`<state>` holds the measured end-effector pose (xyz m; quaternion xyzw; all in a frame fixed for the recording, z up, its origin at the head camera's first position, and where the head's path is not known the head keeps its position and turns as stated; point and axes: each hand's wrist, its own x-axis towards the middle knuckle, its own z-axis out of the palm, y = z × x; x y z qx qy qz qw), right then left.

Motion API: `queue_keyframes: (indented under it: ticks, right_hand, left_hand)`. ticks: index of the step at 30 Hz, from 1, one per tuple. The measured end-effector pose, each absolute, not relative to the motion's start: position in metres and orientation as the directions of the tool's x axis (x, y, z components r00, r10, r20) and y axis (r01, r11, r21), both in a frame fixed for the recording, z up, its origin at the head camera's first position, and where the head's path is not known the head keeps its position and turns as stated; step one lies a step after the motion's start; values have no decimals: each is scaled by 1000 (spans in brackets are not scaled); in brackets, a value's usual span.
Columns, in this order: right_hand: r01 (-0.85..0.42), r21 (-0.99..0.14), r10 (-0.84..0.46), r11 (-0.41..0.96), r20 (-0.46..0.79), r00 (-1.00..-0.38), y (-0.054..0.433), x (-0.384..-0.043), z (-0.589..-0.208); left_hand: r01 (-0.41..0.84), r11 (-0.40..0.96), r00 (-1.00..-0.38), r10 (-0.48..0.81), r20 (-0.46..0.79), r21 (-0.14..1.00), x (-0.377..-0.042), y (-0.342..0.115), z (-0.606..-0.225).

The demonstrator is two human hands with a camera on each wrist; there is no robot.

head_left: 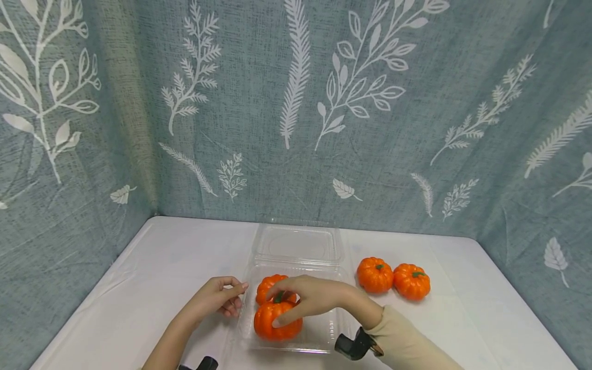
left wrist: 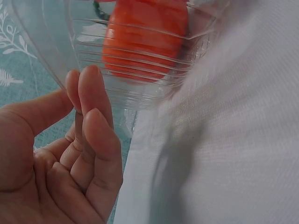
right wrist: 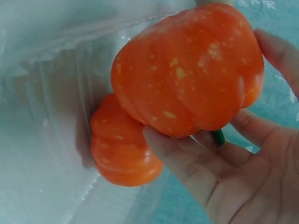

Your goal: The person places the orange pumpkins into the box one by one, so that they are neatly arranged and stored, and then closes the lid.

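My right hand grips a small orange toy pumpkin from above, thumb on one side and fingers on the other. This pumpkin, with a green stem, is over the left part of a clear plastic container. Just behind it, a second pumpkin sits inside the container, partly covered by the held one. At the container's left edge, my left hand pinches the rim between thumb and fingertips. The left wrist view shows an orange pumpkin through the ribbed clear wall.
The container's clear lid lies folded back behind it. Two more orange pumpkins stand side by side to the right, on the white table. A blue-green curtain with white leaf prints hangs behind and at both sides.
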<state>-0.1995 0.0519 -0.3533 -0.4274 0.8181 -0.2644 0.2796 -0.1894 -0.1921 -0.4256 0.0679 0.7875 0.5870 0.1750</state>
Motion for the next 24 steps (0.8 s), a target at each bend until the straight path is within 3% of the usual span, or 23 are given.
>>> queue_keyframes:
  ticks: [19, 24]
  right_hand:
    - [-644, -597, -847, 478, -120, -518, 47, -195, -367]
    - [-613, -582, -797, 534, -102, -596, 46, -189, -367]
  left_hand:
    - [-93, 308, -927, 319, -195, 947, -189, -193, -425]
    - [-91, 307, -929, 317, -192, 947, -189, -193, -425]
